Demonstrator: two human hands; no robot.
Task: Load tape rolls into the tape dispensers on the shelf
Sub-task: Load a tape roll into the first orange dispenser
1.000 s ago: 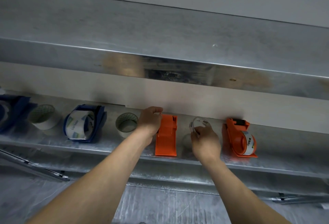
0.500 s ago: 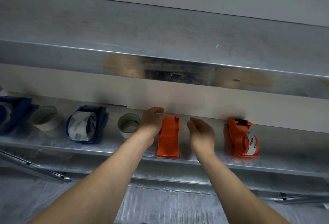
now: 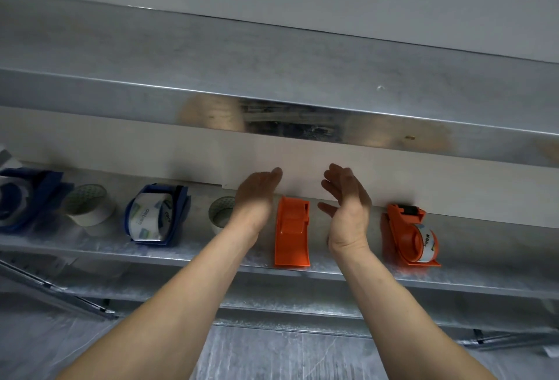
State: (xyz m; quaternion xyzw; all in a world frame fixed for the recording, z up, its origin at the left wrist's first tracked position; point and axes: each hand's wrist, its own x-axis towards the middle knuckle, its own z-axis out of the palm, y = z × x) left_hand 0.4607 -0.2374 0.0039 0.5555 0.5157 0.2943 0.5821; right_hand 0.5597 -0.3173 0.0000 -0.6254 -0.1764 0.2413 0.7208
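Observation:
An orange tape dispenser (image 3: 292, 233) lies flat on the metal shelf (image 3: 348, 274), with no roll showing on it. My left hand (image 3: 255, 198) hovers just left of it, fingers apart and holding nothing. My right hand (image 3: 348, 207) is raised just right of it, palm turned left, also holding nothing. A white tape roll (image 3: 220, 215) stands behind my left wrist, partly hidden. The clear roll seen earlier on the right is hidden behind my right hand. A second orange dispenser (image 3: 408, 237) at the right carries a printed roll.
To the left stand a blue dispenser (image 3: 157, 219) holding a printed roll, a loose white roll (image 3: 90, 205) and another blue dispenser (image 3: 21, 201) at the frame edge. An upper metal shelf (image 3: 272, 77) overhangs closely. A lower shelf runs beneath.
My left hand let go of the orange dispenser's far end and lifted. My right hand released the clear roll and rose, fingers spread. The orange dispenser stayed in place.

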